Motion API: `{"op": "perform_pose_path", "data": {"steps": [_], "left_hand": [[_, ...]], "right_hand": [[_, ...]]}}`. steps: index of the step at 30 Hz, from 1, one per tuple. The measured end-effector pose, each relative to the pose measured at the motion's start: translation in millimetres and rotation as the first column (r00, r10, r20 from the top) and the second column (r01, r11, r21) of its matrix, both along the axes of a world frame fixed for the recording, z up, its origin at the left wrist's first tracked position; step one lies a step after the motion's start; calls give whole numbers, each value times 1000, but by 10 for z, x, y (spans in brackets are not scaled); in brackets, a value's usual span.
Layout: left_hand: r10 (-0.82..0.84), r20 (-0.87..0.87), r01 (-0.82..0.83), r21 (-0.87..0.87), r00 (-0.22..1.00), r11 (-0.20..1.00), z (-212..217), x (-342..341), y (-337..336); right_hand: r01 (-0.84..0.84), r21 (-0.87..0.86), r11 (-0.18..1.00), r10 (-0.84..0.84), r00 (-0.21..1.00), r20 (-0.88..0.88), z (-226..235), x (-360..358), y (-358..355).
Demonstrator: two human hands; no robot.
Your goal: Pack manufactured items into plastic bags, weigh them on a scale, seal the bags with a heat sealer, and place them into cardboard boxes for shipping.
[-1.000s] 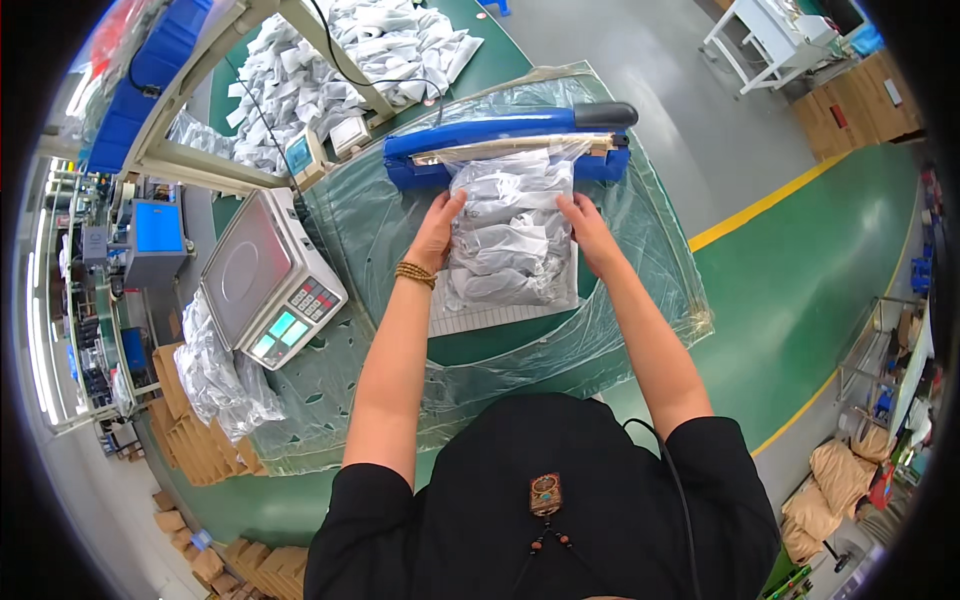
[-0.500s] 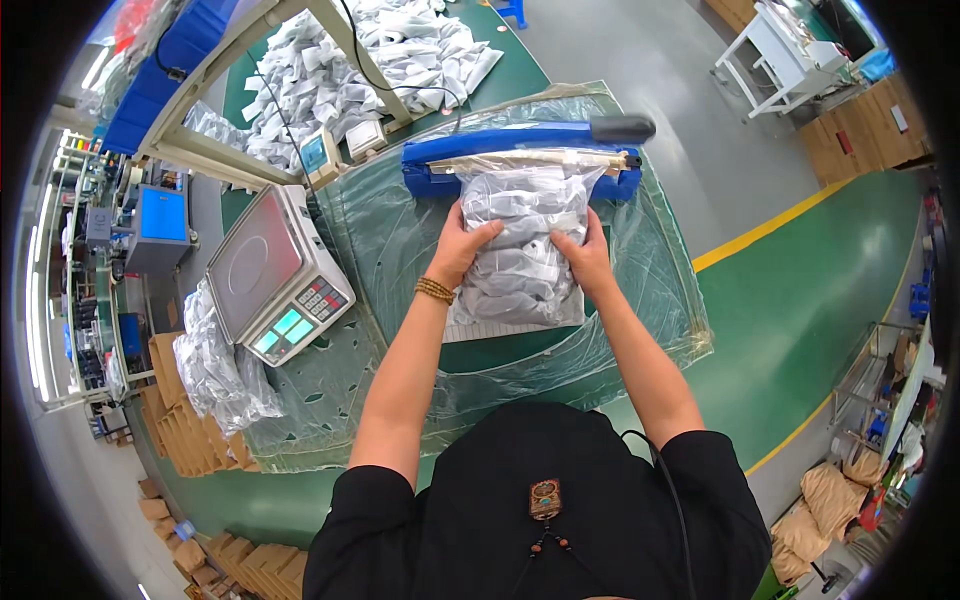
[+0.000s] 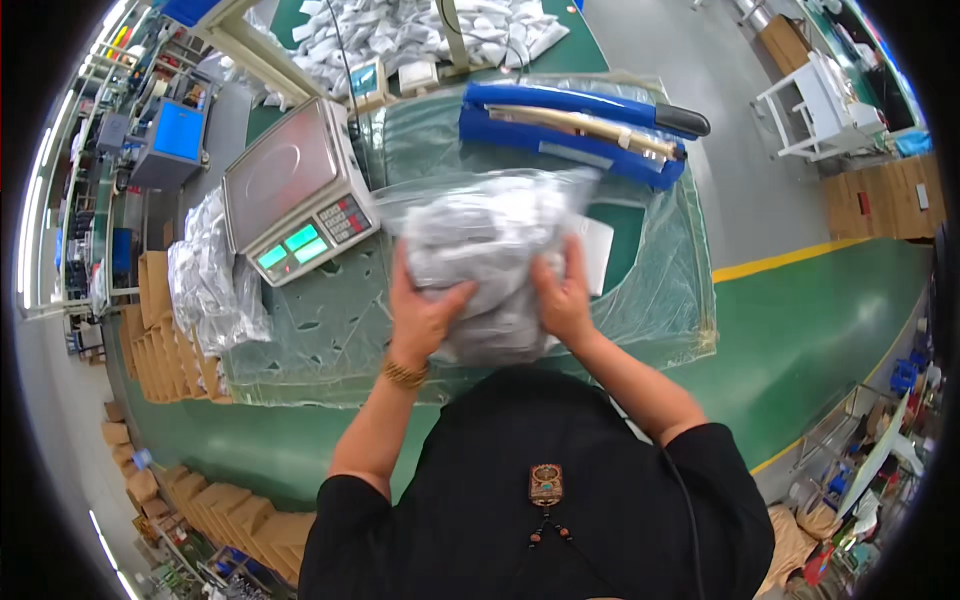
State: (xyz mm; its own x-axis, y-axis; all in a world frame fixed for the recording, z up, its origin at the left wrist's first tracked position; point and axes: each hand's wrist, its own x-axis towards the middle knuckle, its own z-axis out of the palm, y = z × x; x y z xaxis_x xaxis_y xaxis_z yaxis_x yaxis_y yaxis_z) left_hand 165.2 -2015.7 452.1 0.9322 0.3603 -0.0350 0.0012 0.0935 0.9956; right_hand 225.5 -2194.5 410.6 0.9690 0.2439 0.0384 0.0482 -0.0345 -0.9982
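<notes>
A clear plastic bag packed with several grey-white wrapped pieces [image 3: 485, 250] is held up in front of my body, slightly blurred by motion. My left hand [image 3: 424, 312] grips its left side, thumb across the front. On the right side my right hand [image 3: 562, 297] presses with the thumb forward. Beyond the bag, apart from it, lies a blue hand-lever bag sealer [image 3: 570, 132] with a black handle [image 3: 682, 121]. A white sheet [image 3: 597, 252] on the table is partly hidden behind the bag and right hand.
To the left stands a weighing scale [image 3: 290, 175] with lit green displays. Filled clear bags [image 3: 210, 270] and cardboard boxes [image 3: 165, 350] sit beyond it. At the back, a heap of white packets [image 3: 390, 40] covers a green table. Clear plastic sheeting [image 3: 330, 350] covers this table.
The bag has come away from the sealer, toward my body and a little left, with both hands still on it. The white sheet beneath now shows at its right. The view has shifted.
</notes>
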Motion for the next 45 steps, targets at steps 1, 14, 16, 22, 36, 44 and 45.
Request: {"op": "perform_pose_path", "data": {"steps": [1,14,16,22,36,44,45], "left_hand": [[90,-77,-91,-9,993,996,65,-141,129],[426,-424,-351,245,799,904,-715,-1257,1224],[593,-134,-232,835,794,499,-539,-1094,1090],[84,23,-74,720,996,689,-293,-138,229],[-385,261,-48,874,885,483,63,665,-767],[-477,226,115,803,849,585,-120,499,-593],[-461,227,105,801,858,590,-131,461,-577]], "right_hand": [[-31,-117,993,33,999,11,37,-38,189],[-176,-486,856,300,935,190,-384,517,133],[284,-666,690,138,851,506,-396,980,-440],[-366,-609,704,361,922,-137,-765,1262,-1002],[-465,143,874,487,827,-281,188,541,-856],[-658,7,753,625,710,-324,173,441,-813],[-690,-32,723,645,690,-327,186,439,-814]]}}
